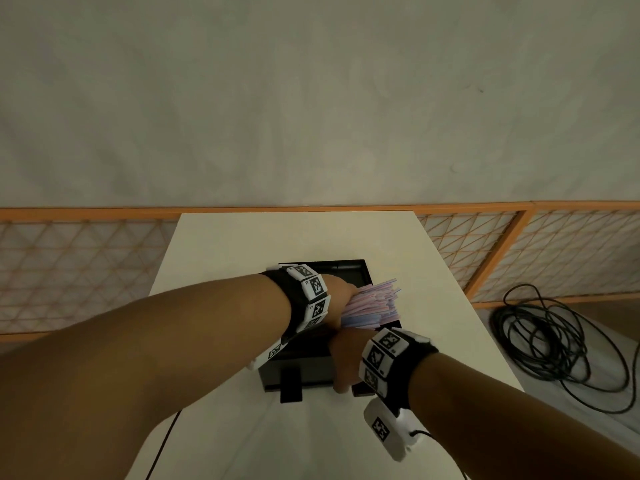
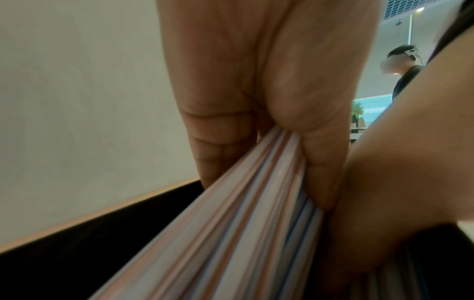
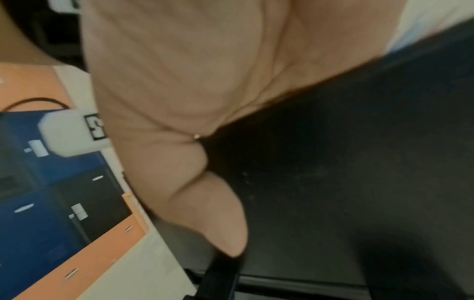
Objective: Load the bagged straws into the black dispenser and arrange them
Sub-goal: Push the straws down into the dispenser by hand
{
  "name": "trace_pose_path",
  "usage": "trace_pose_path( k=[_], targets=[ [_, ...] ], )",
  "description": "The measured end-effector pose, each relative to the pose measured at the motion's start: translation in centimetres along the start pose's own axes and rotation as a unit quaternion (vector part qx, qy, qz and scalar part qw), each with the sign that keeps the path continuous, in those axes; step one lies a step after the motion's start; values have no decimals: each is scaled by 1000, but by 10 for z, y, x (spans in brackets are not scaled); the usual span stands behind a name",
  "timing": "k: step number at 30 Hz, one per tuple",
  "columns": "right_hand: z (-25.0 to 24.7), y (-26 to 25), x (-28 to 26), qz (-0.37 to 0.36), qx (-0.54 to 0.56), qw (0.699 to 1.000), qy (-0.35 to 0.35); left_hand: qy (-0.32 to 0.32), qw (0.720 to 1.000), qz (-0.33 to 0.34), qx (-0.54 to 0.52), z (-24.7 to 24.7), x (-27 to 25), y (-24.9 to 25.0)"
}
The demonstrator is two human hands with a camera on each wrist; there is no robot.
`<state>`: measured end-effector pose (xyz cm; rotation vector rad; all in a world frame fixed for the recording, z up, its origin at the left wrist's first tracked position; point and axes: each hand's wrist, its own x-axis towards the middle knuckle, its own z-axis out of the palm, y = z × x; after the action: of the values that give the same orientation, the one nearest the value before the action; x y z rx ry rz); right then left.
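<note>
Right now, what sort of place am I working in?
Probably a staged indoor recording booth, not a café: a bare white table against a plain wall, orange mesh partition panels, and a coil of black cable on the floor.

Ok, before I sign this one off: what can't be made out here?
- Head view: the inside of the black dispenser is mostly covered by the left hand and the straws, so how any straws lie inside is hidden.
- Head view: the right hand lies over the dispenser's near edge; its fingertips are out of sight.
- Right wrist view: blurred, palm fills it.
- Left wrist view: straw ends cut off by the bottom edge.
</note>
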<state>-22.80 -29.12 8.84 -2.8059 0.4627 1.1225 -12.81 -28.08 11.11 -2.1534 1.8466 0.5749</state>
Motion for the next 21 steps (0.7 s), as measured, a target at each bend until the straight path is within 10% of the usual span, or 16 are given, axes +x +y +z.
trace_pose_path(
  k=[21],
  targets=[
    [-3, 1, 20, 35, 16, 999, -30, 20, 1000, -18, 10, 6, 0, 1]
  ],
)
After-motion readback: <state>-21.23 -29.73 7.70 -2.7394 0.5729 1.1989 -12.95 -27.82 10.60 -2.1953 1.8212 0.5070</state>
